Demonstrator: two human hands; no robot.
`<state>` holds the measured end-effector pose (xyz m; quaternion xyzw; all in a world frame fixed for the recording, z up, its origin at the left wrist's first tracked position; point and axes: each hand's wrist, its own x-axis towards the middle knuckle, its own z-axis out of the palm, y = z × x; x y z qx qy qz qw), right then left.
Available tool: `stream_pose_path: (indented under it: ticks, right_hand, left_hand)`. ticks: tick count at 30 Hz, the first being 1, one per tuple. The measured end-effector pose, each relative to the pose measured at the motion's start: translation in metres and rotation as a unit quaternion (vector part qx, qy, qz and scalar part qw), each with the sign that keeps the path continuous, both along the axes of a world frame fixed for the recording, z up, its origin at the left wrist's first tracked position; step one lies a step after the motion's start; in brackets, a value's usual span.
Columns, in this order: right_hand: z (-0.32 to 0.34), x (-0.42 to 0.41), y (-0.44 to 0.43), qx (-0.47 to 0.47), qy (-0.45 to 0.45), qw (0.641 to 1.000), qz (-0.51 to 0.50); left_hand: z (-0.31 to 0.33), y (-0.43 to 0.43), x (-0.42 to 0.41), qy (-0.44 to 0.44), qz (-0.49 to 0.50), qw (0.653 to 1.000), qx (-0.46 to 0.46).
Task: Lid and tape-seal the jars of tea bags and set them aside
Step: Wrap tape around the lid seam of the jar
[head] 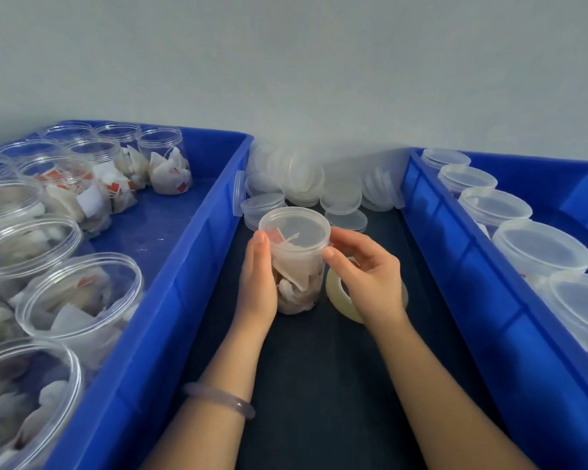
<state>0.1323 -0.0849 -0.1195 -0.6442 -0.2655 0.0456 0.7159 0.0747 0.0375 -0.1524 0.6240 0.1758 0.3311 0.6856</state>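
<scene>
two blue crates are set on a dark bench (319, 385), with a lane of bare bench left between them. the left crate (170, 300) is filled with open jars (82, 290) of tea bags, none of them lidded. in the right crate (472, 283) a row of lidded jars (540, 245) is stood along the inner wall. at the far end of the lane, between the crates, loose lids (302, 178) are heaped, some flat and some leaned on edge.

one jar (296, 266) of tea bags is stood upright on the bench in the middle of the lane, just in front of the heap. it is gripped by the left hand (257, 286), whose fingers are wrapped round its left side, with the thumb laid up against the rim. the right hand (370, 273) is half curled at the jar's upper right, and the edge of the lid (294, 228) is pinched between its thumb and forefinger. the lid is seated on the jar's mouth; whether it is fully pressed home cannot be told.

a tape roll (340, 296) is lain on the bench just right of the jar, partly hidden under the right hand; contact with it cannot be made out. a pale bracelet (218, 398) is worn on the left wrist.
</scene>
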Motion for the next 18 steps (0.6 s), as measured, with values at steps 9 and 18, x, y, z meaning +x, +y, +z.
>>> stream_pose_path:
  ticks: [9,18]
  right_hand:
    - [-0.01,0.002,0.007,0.046,-0.024,0.998,-0.042]
    - [-0.012,0.015,0.0,-0.04,-0.073,0.997,0.007]
  left_hand:
    - [-0.006,0.005,0.002,0.019,0.0,1.0,0.016]
    - [-0.008,0.008,0.003,0.011,-0.004,1.0,0.014]
